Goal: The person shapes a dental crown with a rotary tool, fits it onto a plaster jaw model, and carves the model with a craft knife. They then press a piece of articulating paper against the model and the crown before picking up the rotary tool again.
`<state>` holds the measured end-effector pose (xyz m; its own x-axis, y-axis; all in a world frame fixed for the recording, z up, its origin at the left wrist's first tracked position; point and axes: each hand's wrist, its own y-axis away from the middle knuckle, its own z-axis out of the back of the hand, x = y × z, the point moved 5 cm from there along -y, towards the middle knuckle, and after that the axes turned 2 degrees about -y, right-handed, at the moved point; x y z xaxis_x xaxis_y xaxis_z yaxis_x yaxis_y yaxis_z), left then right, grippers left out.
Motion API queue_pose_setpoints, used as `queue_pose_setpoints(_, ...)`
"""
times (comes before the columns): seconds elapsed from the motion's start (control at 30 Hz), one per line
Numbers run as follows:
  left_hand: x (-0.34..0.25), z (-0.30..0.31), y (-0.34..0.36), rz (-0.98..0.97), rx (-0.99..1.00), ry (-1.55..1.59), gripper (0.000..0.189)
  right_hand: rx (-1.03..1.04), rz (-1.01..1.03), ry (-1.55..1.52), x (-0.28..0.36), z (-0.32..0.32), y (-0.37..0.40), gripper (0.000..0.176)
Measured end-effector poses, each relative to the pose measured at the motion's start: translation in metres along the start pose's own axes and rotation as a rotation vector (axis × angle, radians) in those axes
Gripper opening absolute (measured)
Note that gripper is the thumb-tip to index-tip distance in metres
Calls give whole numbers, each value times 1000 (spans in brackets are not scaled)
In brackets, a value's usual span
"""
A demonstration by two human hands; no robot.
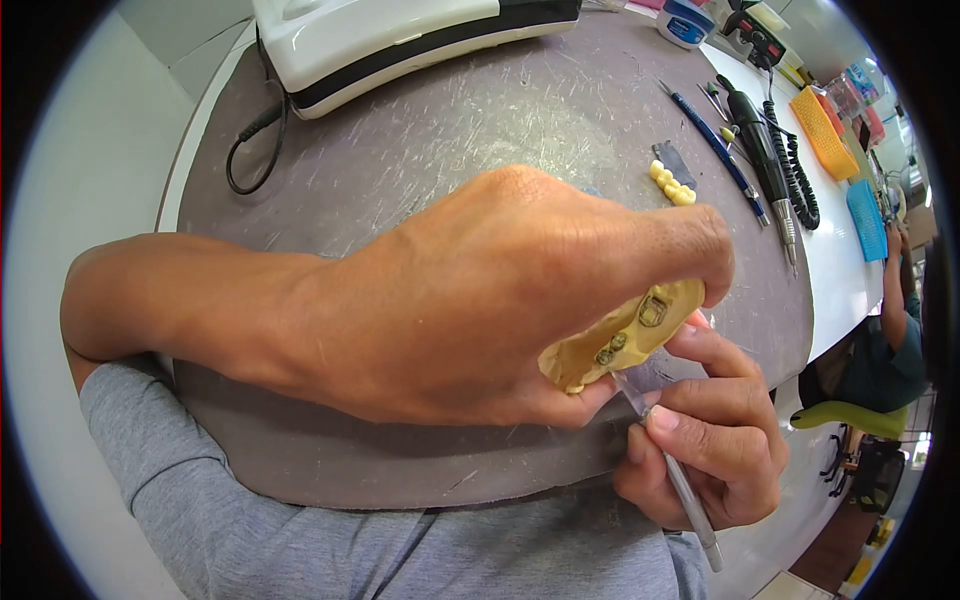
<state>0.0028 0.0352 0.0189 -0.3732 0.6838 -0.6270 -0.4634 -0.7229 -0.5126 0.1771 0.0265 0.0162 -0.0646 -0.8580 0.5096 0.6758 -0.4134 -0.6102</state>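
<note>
My left hand (520, 290) reaches across the view, its fingers wrapped round a yellowish dental model (635, 330). Dark outlines mark a few of the model's teeth. In my right hand (715, 430), pinched between thumb and fingers, is a slim silver-handled scalpel (685, 490). Its narrow tip points up at the model's lower edge, close to my left thumb; I cannot tell whether it touches. Past my left knuckles, a short row of tooth-coloured crowns (672, 183) lies on the mat beside a small grey piece (675, 160). Most of the left fingers are hidden behind the model.
A white and black machine (400, 45) stands at the back left, with a cable. To the right lie a blue pen-like tool (715, 150), a black handpiece (760, 150) with coiled cord, a yellow basket (822, 130) and a blue basket (866, 220). Another person (885, 350) sits at far right.
</note>
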Motion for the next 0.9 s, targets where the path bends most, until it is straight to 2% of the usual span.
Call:
queue_pose_setpoints(0.47, 0, 1, -1, 22, 28, -10, 55, -26, 9, 4, -2, -1, -1, 28)
queue_pose_setpoints(0.53, 1, 1, -1, 26, 36, -15, 57, -86, 42, -48, -4, 1, 0, 28)
queue_pose_setpoints(0.57, 0, 4, -2, -4, 3, -63, 62, -87, 45, -37, -5, 2, 2, 28)
queue_pose_setpoints(0.63, 0, 11, -4, -50, -35, -108, 67, -256, -67, -300, -14, 17, 10, 39)
queue_pose_setpoints(0.67, 2, 19, -5, -51, -36, -265, 74, -240, -16, -257, -19, 28, 7, 37)
queue_pose_setpoints(0.7, 2, 25, -6, -51, -40, -421, 81, -329, -36, -227, -23, 38, 8, 26)
queue_pose_setpoints(0.77, 1, 34, -7, -15, -30, -442, 86, -454, -113, -164, -37, 63, 7, 24)
queue_pose_setpoints(0.83, 5, 45, -9, -1, -41, -598, 89, -347, -228, -176, -51, 88, 3, 25)
queue_pose_setpoints(0.87, 0, 48, -12, -86, -71, -664, 78, -242, -245, -237, -56, 95, -6, 30)
queue_pose_setpoints(0.9, -2, 51, -15, -91, -70, -660, 78, -245, -248, -232, -54, 99, -12, 30)
